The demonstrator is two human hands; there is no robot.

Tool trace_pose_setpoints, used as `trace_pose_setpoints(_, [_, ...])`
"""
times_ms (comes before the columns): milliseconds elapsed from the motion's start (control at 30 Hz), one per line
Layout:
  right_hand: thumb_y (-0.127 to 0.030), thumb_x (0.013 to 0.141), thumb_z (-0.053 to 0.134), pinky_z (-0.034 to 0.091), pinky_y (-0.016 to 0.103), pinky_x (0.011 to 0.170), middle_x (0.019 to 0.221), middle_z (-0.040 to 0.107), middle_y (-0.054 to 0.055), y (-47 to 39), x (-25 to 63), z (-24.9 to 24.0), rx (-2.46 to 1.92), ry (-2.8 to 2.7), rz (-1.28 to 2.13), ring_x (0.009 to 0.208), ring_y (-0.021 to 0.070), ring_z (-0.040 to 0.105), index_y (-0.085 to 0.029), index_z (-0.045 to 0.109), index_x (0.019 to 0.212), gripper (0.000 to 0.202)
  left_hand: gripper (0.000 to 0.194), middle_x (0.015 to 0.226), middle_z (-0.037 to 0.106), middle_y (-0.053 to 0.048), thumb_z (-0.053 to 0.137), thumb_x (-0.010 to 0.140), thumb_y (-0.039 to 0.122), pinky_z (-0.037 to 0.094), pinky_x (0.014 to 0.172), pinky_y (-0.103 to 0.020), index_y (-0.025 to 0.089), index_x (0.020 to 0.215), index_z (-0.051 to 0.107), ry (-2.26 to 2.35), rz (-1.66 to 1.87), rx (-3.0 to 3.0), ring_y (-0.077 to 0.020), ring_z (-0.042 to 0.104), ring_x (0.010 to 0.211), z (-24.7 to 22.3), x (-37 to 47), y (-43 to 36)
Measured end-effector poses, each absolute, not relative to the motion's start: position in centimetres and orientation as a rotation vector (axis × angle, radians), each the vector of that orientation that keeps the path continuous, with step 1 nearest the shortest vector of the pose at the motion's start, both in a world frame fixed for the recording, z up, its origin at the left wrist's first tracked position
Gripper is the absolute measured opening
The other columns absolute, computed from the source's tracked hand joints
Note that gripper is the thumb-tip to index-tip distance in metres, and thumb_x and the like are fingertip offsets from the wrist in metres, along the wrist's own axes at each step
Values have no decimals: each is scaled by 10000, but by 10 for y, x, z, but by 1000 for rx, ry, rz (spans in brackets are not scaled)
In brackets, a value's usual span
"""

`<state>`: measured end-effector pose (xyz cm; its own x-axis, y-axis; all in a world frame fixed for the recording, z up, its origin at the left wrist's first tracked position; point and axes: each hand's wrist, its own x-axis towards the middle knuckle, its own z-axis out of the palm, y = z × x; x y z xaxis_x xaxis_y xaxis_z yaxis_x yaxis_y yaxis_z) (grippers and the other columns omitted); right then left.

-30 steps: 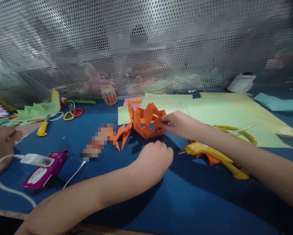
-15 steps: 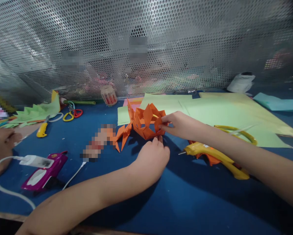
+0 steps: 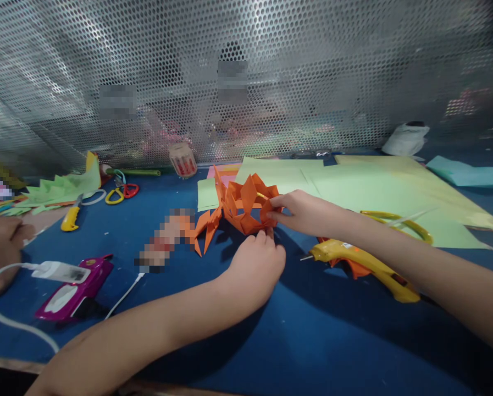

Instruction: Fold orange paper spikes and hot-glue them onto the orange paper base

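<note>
A ring-shaped orange paper crown (image 3: 248, 195) with pointed folded pieces stands on the blue table (image 3: 312, 341). My right hand (image 3: 291, 209) pinches its right side between thumb and fingers. At the crown's lower front edge, my left hand (image 3: 259, 261) is curled with its fingertips against the paper; what they grip there is partly hidden. Folded orange points (image 3: 207, 228) stick out to the left of the ring. Beneath my right forearm lies a yellow glue gun (image 3: 353, 258), its nozzle towards the left, over some orange paper (image 3: 355, 269).
Yellow-handled scissors (image 3: 415, 228) rest on light green paper sheets (image 3: 353, 181). Leftwards are a yellow cutter (image 3: 70, 218), more scissors (image 3: 122, 192), a purple power strip (image 3: 75, 291) with a white cable, and another person's hand (image 3: 1, 247). A perforated metal panel (image 3: 271, 66) stands behind.
Almost nothing differs. Both my hands stay at the same spots on the orange paper crown, and the other person's hand at the left has shifted slightly.
</note>
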<state>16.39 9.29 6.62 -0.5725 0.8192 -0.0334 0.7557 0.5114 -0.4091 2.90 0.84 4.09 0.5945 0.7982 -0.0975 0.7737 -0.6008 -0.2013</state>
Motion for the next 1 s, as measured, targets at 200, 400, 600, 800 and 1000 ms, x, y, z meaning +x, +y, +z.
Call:
trace_pose_setpoints(200, [-277, 836, 483, 335, 258, 514, 633, 598, 8, 91, 163, 69, -1338, -2589, 590, 497, 114, 455, -189, 622, 756, 183, 291, 1255, 570, -272, 552, 883, 268, 491, 857, -380, 60, 1072, 627, -1339, 284, -2675, -308, 586, 1107, 43, 30, 8])
trace_pose_setpoints(400, [-280, 845, 467, 325, 252, 505, 590, 557, 0, 93, 163, 66, -1325, -2603, 567, 500, 109, 434, -187, 580, 697, 208, 292, 1221, 598, -250, 549, 884, 286, 483, 871, -378, 62, 1051, 634, -1326, 295, -2663, -306, 584, 1106, 44, 30, 8])
trace_pose_setpoints(600, [-247, 851, 476, 359, 254, 550, 691, 644, 23, 92, 162, 65, -1257, -2635, 604, 576, 125, 514, -181, 623, 770, 180, 307, 1247, 586, -262, 542, 884, 298, 430, 964, -407, 59, 1051, 641, -1324, 276, -2653, -321, 558, 1164, 40, 30, 8])
trace_pose_setpoints(800, [-209, 851, 470, 386, 252, 586, 734, 668, 29, 92, 161, 66, -1209, -2641, 613, 622, 137, 550, -178, 637, 802, 176, 307, 1295, 547, -282, 538, 887, 288, 419, 982, -405, 56, 1059, 644, -1322, 295, -2660, -322, 543, 1198, 42, 30, 8])
trace_pose_setpoints(1000, [-187, 847, 473, 395, 251, 594, 727, 675, 38, 92, 161, 65, -1188, -2642, 613, 623, 141, 562, -171, 645, 811, 176, 364, 1325, 525, -275, 549, 893, 348, 409, 1000, -399, 50, 1083, 634, -1367, 335, -2670, -319, 523, 1222, 47, 30, 9])
